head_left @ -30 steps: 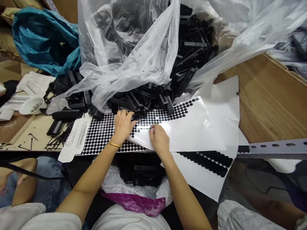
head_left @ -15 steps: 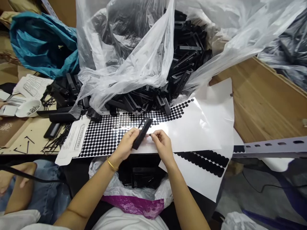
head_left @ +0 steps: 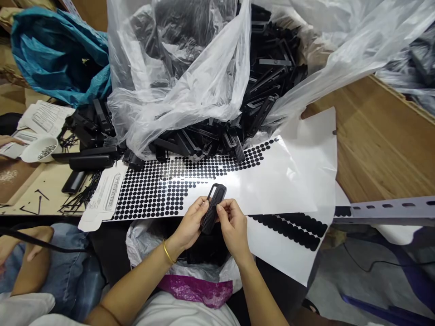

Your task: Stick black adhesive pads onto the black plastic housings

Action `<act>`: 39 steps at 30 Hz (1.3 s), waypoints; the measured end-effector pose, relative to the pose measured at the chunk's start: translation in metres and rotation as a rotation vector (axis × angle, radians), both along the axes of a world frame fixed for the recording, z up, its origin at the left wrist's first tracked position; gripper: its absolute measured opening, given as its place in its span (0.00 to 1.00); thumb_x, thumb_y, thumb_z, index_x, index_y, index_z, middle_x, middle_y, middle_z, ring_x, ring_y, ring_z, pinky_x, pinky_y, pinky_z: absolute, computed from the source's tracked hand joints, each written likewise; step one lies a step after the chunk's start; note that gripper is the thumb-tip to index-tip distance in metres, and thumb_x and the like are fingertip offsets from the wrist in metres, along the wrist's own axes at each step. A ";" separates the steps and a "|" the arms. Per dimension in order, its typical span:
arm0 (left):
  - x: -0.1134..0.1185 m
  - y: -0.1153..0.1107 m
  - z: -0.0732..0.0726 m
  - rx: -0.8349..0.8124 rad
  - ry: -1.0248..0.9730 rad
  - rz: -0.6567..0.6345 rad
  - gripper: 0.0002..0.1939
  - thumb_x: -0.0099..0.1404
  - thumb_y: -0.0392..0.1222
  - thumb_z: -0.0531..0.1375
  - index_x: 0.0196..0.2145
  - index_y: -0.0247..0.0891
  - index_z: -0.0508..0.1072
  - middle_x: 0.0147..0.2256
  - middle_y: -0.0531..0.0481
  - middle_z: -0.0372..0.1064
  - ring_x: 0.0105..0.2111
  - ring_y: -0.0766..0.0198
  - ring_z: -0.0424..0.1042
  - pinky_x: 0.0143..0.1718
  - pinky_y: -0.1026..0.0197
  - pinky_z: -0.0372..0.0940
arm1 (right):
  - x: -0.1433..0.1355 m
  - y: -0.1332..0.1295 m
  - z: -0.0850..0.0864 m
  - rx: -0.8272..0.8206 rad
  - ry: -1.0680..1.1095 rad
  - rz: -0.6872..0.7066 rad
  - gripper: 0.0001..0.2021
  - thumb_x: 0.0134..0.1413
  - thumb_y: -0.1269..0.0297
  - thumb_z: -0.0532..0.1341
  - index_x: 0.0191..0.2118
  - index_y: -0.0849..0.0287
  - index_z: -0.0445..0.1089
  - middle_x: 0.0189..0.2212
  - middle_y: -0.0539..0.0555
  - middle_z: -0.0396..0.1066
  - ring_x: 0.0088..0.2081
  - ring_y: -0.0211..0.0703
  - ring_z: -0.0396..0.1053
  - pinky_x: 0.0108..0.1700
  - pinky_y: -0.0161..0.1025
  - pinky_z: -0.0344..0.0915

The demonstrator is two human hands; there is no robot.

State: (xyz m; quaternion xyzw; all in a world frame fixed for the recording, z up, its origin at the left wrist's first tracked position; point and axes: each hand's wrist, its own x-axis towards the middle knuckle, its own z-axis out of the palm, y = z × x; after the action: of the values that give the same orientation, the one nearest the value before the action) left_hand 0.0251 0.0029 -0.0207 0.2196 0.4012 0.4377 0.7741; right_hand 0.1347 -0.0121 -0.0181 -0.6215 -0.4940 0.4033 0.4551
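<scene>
My left hand (head_left: 194,219) is closed round the lower left side of a narrow black plastic part (head_left: 216,199) with a ribbed face and a slot along one edge. The part is tilted, its top leaning right, above the table's front edge. From the other side my right hand (head_left: 234,224) pinches the part's right edge with thumb and fingers; whether a small dot is under the thumb is hidden. Just behind my hands lies a white sheet of round black stickers (head_left: 149,190), with bare backing on its right.
Black plastic parts (head_left: 190,140) spill from a clear plastic bag (head_left: 176,99). A printed white card (head_left: 105,199), a white bowl of small metal pieces (head_left: 42,149) and a blue bag (head_left: 61,54) are left. A lined bag (head_left: 193,290) sits below; another person's hand (head_left: 37,240) is left.
Both hands have come nearer to me with the black part, which has turned more upright. My right hand, earlier apart with a small black dot at its fingertips, now touches the part.
</scene>
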 end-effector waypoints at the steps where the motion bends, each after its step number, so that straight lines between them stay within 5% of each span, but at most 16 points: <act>1: 0.000 -0.001 0.000 0.008 0.006 0.008 0.12 0.56 0.48 0.63 0.32 0.37 0.68 0.26 0.55 0.65 0.27 0.71 0.64 0.32 0.69 0.61 | -0.001 0.000 0.000 0.009 -0.019 -0.003 0.06 0.55 0.64 0.54 0.29 0.57 0.61 0.23 0.46 0.62 0.23 0.35 0.60 0.26 0.33 0.59; 15: 0.007 -0.005 -0.006 0.074 0.117 0.127 0.13 0.56 0.51 0.62 0.32 0.38 0.68 0.32 0.54 0.66 0.36 0.67 0.65 0.44 0.64 0.60 | -0.007 0.002 -0.005 0.106 -0.253 0.007 0.05 0.55 0.67 0.52 0.28 0.55 0.56 0.23 0.46 0.61 0.23 0.36 0.60 0.25 0.34 0.57; 23: 0.011 0.016 -0.014 0.043 0.017 -0.023 0.14 0.58 0.50 0.61 0.31 0.37 0.65 0.35 0.48 0.72 0.36 0.61 0.73 0.44 0.55 0.65 | 0.024 -0.026 -0.022 0.381 -0.652 0.016 0.00 0.57 0.67 0.54 0.35 0.56 0.61 0.29 0.52 0.65 0.32 0.43 0.64 0.34 0.40 0.62; 26: 0.014 0.024 -0.014 0.014 -0.021 -0.040 0.13 0.58 0.49 0.61 0.31 0.36 0.65 0.37 0.45 0.74 0.39 0.58 0.74 0.47 0.51 0.64 | 0.044 -0.043 -0.033 0.417 -0.919 0.098 0.07 0.56 0.65 0.56 0.41 0.55 0.64 0.39 0.58 0.67 0.41 0.50 0.64 0.41 0.47 0.60; 29: 0.016 0.025 -0.014 -0.002 -0.041 -0.035 0.12 0.59 0.47 0.61 0.32 0.36 0.65 0.38 0.44 0.75 0.40 0.57 0.74 0.49 0.49 0.64 | 0.059 -0.050 -0.043 0.404 -1.082 0.009 0.11 0.57 0.69 0.55 0.45 0.53 0.67 0.44 0.59 0.68 0.44 0.52 0.63 0.45 0.50 0.55; 32: 0.015 0.024 -0.015 0.001 -0.051 -0.032 0.12 0.59 0.47 0.61 0.32 0.36 0.65 0.39 0.44 0.75 0.42 0.57 0.74 0.50 0.49 0.64 | 0.067 -0.049 -0.048 0.456 -1.057 -0.040 0.10 0.56 0.73 0.56 0.41 0.54 0.69 0.38 0.56 0.71 0.40 0.48 0.65 0.45 0.47 0.53; 39: 0.015 0.022 -0.015 0.018 -0.041 -0.036 0.10 0.62 0.45 0.59 0.31 0.35 0.66 0.41 0.43 0.75 0.43 0.58 0.74 0.53 0.50 0.62 | 0.061 -0.053 -0.042 0.501 -1.009 0.110 0.06 0.58 0.74 0.54 0.35 0.57 0.66 0.33 0.54 0.71 0.35 0.42 0.67 0.42 0.42 0.56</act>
State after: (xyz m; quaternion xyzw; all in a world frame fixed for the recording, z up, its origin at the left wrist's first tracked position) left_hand 0.0396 0.0251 -0.0355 0.2249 0.3773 0.4316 0.7879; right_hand 0.1961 -0.0655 -0.0604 -0.5836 -0.7626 -0.0502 0.2745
